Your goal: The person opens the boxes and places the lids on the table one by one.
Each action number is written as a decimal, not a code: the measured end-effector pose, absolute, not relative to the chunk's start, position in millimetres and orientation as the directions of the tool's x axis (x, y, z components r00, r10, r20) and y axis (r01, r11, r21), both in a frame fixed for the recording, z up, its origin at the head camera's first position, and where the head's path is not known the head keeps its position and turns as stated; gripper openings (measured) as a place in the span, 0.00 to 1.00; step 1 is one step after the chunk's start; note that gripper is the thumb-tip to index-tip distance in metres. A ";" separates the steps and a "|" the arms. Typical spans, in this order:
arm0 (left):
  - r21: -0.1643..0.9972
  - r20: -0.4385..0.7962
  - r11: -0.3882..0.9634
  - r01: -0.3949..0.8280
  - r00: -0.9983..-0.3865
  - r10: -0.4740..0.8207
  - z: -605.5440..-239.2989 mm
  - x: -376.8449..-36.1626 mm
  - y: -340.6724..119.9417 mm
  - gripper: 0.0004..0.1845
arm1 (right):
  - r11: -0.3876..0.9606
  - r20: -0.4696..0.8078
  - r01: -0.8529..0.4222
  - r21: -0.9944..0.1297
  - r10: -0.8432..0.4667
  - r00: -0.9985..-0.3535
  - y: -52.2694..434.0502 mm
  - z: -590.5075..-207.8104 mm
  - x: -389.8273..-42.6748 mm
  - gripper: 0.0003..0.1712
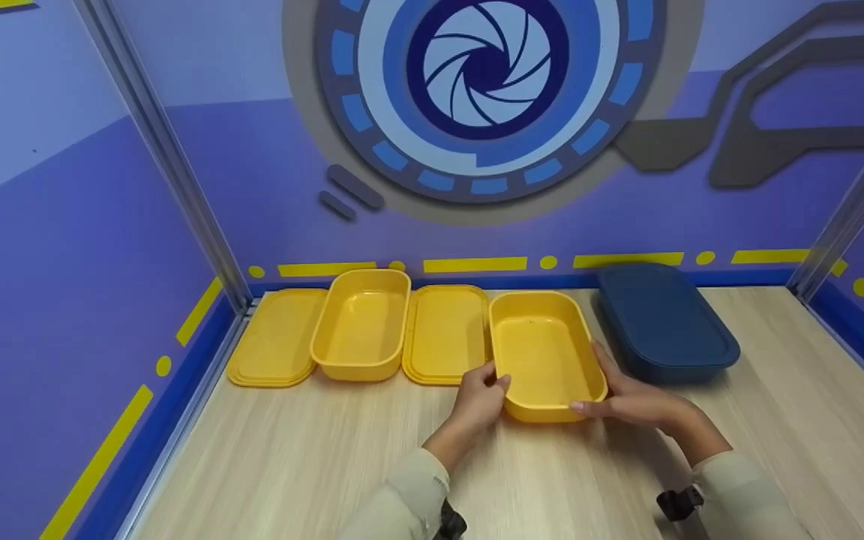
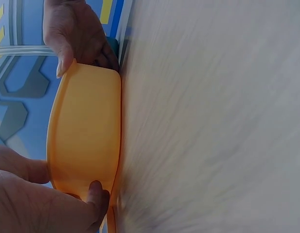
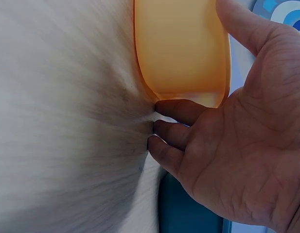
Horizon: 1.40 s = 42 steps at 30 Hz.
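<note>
Left to right on the table [image 1: 312,465]: a lid [image 1: 276,339] at 10 o'clock, a tub [image 1: 362,324], a second lid [image 1: 445,334], then the near tub [image 1: 546,356] at 12 o'clock, gripped at its near left corner by the left hand [image 1: 479,397] and cupped along its right side by the right hand [image 1: 636,397], fingers curled on the wall, thumbs at the rim; the blue box [image 1: 661,322] sits just beside it at 1 o'clock. The tub is best kept level and square between both hands, clear of the second lid and the blue box, with the pull shared evenly. Whether the base is lifted or resting can't be told, both wrist views are motion-blurred, and the right fingertips are hidden behind the tub wall in the head view.
</note>
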<state>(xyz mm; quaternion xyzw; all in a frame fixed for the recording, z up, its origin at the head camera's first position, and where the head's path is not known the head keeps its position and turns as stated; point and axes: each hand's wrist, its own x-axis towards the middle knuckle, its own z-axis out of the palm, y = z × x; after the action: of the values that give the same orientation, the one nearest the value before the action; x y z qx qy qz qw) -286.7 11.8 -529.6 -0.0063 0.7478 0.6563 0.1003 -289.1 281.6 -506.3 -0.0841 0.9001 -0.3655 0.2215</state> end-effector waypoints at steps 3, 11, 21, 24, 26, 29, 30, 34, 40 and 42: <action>0.979 -0.160 0.144 -0.143 -0.980 0.120 -529.7 -287.7 12.3 0.23 | 0.718 -0.340 0.014 -0.696 -0.312 -0.887 282.2 -506.4 -289.1 0.78; 0.978 -0.163 0.152 -0.143 -0.979 0.126 -529.8 -286.8 10.5 0.22 | 0.732 -0.356 0.026 -0.680 -0.299 -0.885 281.1 -506.8 -288.4 0.78; 0.977 -0.179 0.141 -0.162 -0.977 0.118 -530.5 -287.5 12.7 0.24 | 0.718 -0.356 0.036 -0.695 -0.301 -0.885 280.8 -507.4 -289.5 0.77; 0.976 -0.184 0.141 -0.168 -0.977 0.111 -530.5 -287.4 13.1 0.24 | 0.721 -0.368 0.046 -0.691 -0.296 -0.881 280.3 -507.4 -289.6 0.78; 0.975 -0.182 0.148 -0.166 -0.977 0.107 -530.6 -287.6 13.5 0.24 | 0.720 -0.370 0.049 -0.693 -0.296 -0.880 280.6 -507.5 -289.8 0.78; 0.972 -0.185 0.169 -0.166 -0.977 0.104 -530.3 -288.0 14.7 0.25 | 0.708 -0.362 0.046 -0.705 -0.303 -0.882 281.5 -507.3 -289.9 0.78; 0.970 -0.188 0.175 -0.168 -0.977 0.103 -529.8 -287.9 15.2 0.25 | 0.703 -0.358 0.045 -0.709 -0.304 -0.883 282.0 -507.3 -290.0 0.78; 0.966 -0.196 0.188 -0.175 -0.976 0.096 -528.3 -288.6 16.9 0.26 | 0.696 -0.349 0.045 -0.717 -0.303 -0.887 283.1 -506.6 -289.5 0.78; 0.966 -0.192 0.192 -0.172 -0.977 0.090 -529.4 -289.6 15.9 0.25 | 0.706 -0.362 0.055 -0.706 -0.293 -0.885 281.3 -505.1 -289.6 0.78; 0.966 -0.194 0.191 -0.175 -0.977 0.087 -529.2 -290.0 15.1 0.25 | 0.708 -0.365 0.058 -0.703 -0.289 -0.885 280.2 -505.2 -289.9 0.78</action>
<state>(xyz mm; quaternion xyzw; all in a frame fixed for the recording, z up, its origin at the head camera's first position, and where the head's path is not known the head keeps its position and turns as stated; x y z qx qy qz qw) -290.0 15.1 -529.2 -0.0287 0.7647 0.6354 0.1031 -289.9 280.2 -505.2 -0.0646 0.8949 -0.3764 0.2310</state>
